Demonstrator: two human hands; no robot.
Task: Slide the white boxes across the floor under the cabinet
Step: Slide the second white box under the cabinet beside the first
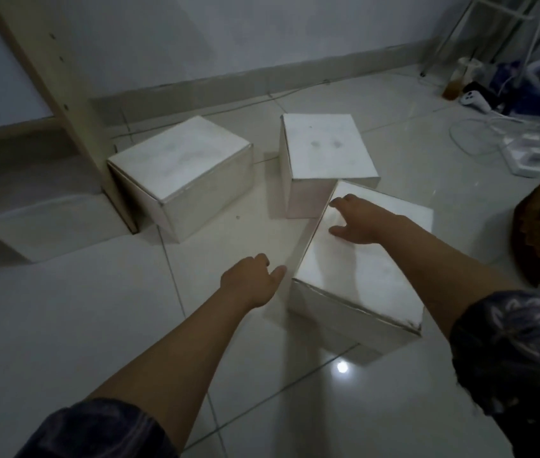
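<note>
We are pressing our spread right hand [359,223] on the nearest box [364,259], left hand [252,279] open beside it, risking jamming against the box at 12 o'clock [324,147].

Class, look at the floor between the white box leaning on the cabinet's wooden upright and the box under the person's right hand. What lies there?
In the head view, only bare tile floor separates the leaning box from the nearest box; a small dark speck sits on it.

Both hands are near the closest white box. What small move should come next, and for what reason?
Probably press the left hand against the near white cardboard box and push it leftward toward the pale wooden cabinet post. The right hand lies flat on its top, the left sits just beside its side, and its far corner looks against another white box.
</note>
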